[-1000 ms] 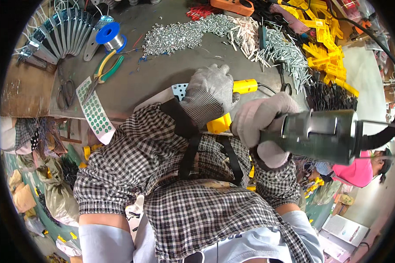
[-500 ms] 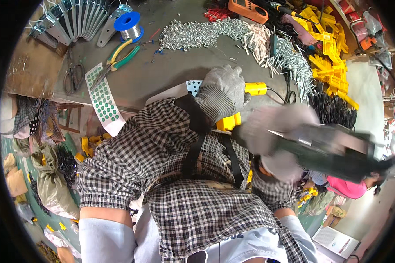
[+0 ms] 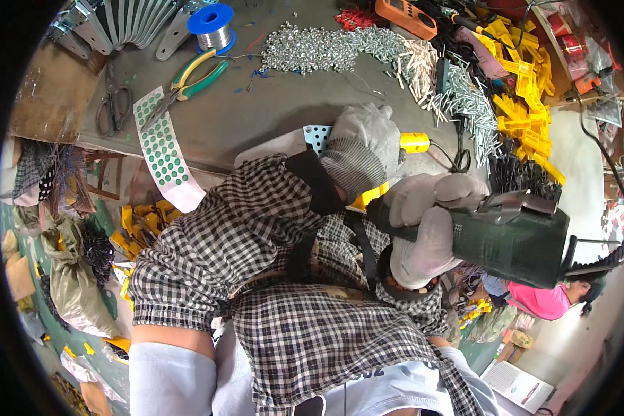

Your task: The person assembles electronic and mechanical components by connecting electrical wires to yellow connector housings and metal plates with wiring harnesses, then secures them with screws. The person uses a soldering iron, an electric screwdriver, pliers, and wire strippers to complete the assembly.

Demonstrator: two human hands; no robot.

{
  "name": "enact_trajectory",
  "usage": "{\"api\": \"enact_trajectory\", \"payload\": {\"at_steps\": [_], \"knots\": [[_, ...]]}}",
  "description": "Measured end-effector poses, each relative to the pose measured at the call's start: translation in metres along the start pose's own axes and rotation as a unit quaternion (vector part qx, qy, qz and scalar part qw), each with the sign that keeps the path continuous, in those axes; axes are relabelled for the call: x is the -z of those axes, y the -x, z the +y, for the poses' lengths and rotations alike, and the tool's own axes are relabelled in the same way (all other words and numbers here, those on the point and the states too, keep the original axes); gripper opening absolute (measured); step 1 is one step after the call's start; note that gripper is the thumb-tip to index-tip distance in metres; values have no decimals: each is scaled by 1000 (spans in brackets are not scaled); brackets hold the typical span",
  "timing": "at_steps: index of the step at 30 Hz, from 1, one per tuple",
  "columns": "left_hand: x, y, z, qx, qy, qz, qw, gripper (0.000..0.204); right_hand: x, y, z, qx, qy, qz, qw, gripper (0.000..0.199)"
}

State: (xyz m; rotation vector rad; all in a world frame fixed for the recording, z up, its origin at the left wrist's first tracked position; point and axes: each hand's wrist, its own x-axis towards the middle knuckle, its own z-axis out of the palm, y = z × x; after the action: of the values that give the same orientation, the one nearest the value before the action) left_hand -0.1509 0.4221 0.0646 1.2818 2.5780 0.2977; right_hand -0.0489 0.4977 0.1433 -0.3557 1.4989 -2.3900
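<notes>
My left hand (image 3: 366, 142), in a grey knit glove, is closed over a yellow plastic part (image 3: 414, 143) with a black cable at its right end. On its other side a flat metal plate (image 3: 277, 148) with a blue, dotted end piece pokes out. More yellow plastic (image 3: 372, 197) shows below the wrist. The gloved fingers hide how these pieces join. My right hand (image 3: 426, 222), also gloved, grips the handle of a dark green power tool (image 3: 509, 243) with a coiled black cord. The tool is held in the air, its body pointing right, apart from the left hand.
Metal nuts (image 3: 305, 50), screws (image 3: 473, 111) and yellow parts (image 3: 527, 104) lie in heaps along the back and right. Pliers (image 3: 187, 83) lie across a green-dotted sticker sheet (image 3: 165, 156); scissors (image 3: 114, 111) and a solder spool (image 3: 211, 29) sit nearby. A person in pink (image 3: 544, 298) is farther right.
My right hand and the power tool were smeared by motion and now show sharply, the tool slightly lower and more level. The whole view has shifted a little; my left hand keeps its place.
</notes>
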Motion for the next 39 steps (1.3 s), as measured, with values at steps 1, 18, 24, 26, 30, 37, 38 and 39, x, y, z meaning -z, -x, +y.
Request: {"api": "enact_trajectory", "payload": {"at_steps": [1,18,24,26,30,37,38,39], "knots": [[-3,-1,0,-1,2,-6,1000,44,3,2,-8,-60,-37,-32,997,35],[-61,54,13,-156,405,94,896,26,49,-76,35,209,519,272,783,38],[-26,41,14,-207,256,48,943,37,39,-75,1,287,138,190,929,35],[-24,41,16,-186,261,-4,947,37,36,-79,4,275,153,213,925,36],[-19,42,11,-190,238,59,951,34,33,-83,7,226,213,293,904,41],[-42,47,17,-185,311,203,910,28,49,-68,-2,210,175,158,949,42],[-38,47,16,-185,312,201,910,28,49,-66,-4,188,182,145,954,43],[-35,46,14,-226,215,159,937,27,47,-66,-3,187,181,147,954,43]]}}
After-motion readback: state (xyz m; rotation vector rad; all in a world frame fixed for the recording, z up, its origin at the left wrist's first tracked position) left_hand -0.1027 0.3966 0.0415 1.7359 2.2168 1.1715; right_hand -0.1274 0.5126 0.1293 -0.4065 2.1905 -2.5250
